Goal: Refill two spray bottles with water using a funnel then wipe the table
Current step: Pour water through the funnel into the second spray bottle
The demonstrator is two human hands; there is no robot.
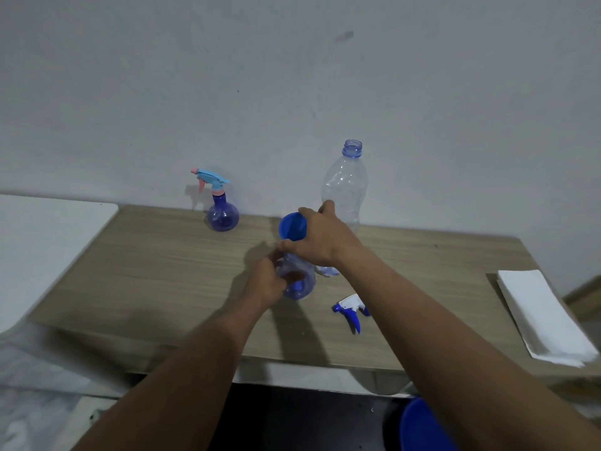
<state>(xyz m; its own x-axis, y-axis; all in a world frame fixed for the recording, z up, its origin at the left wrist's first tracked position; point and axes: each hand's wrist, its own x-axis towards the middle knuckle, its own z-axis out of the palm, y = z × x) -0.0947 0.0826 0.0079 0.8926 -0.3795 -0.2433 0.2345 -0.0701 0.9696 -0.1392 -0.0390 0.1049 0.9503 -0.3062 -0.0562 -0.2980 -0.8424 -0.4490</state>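
Note:
An open, round blue spray bottle stands mid-table with a blue funnel in its neck. My left hand grips the bottle's body from the left. From above, my right hand holds the funnel's rim with thumb and fingers. The bottle's white-and-blue trigger head lies on the table to the right. A second blue spray bottle, with a light-blue and pink trigger on, stands by the wall at the back left. A tall clear uncapped plastic bottle, nearly empty, stands behind my right hand.
The wooden table runs along a white wall. A folded white cloth lies at the table's right end. A white surface adjoins on the left. Below the front edge at the right sits a blue round object.

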